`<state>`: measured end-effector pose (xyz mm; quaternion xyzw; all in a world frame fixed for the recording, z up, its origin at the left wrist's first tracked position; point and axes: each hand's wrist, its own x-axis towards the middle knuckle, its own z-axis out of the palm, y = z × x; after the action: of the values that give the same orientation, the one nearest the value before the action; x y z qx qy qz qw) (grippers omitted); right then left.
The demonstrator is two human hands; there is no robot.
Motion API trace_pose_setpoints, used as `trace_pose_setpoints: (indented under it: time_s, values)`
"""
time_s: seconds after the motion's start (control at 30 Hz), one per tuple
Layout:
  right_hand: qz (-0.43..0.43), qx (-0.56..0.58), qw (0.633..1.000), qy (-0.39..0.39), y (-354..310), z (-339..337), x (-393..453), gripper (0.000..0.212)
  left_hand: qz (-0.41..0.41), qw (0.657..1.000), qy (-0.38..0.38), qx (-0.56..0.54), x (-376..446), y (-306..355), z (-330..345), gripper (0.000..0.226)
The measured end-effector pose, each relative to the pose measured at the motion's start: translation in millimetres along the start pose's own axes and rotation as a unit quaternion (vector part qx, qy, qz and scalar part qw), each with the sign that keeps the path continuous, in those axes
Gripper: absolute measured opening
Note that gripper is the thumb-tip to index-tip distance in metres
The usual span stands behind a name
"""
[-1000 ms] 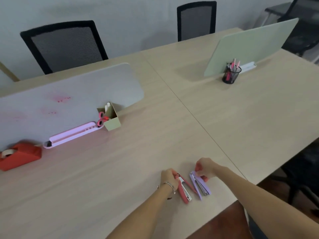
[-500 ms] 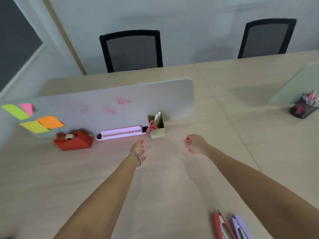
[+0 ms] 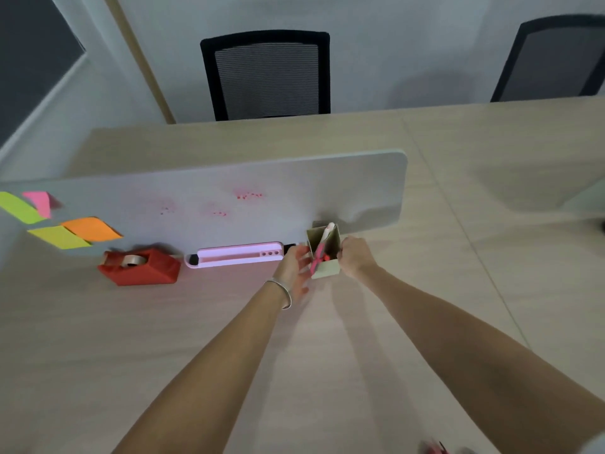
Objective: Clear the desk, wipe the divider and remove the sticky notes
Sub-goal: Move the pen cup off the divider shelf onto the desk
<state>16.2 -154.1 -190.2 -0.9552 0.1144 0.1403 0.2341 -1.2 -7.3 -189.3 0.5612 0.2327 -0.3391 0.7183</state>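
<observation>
A grey divider (image 3: 294,188) stands across the desk, smeared with red marks (image 3: 247,195). Several sticky notes (image 3: 88,229) in green, pink, orange and yellow cling to its left end. Below it sit a red tape dispenser (image 3: 144,267), a pink pen tray (image 3: 235,255) and a small beige pen box (image 3: 325,253) holding pink scissors and a white pen. My right hand (image 3: 355,257) grips the box's right side. Just left of the box, my left hand (image 3: 293,268) has its fingers spread and is blurred; contact with the box is unclear.
Two black mesh chairs (image 3: 266,73) stand behind the wooden desk (image 3: 163,339). A second divider's edge (image 3: 586,201) shows at far right. The red stapler (image 3: 437,448) peeks in at the bottom edge.
Both hands left the two staplers at the near edge and reached forward to the pen box. The view swung left and up, and the right hand now holds the box.
</observation>
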Motion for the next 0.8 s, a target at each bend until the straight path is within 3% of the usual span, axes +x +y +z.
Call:
trace_pose_setpoints:
  time_s: [0.23,0.47,0.8]
  values:
    - [0.005,-0.050,0.999,0.016,90.5,-29.9,-72.7,0.024,-0.033,0.995,-0.081,0.042,-41.5,-54.8,64.1,0.037]
    - [0.071,-0.063,0.995,0.008,183.2,-46.3,-177.6,0.017,-0.092,0.979,-0.153,0.096,-91.2,-133.8,136.2,0.029]
    - [0.102,-0.032,0.994,0.001,232.7,-17.1,-236.1,0.022,-0.109,0.980,-0.131,0.106,-114.4,-193.9,157.7,0.025]
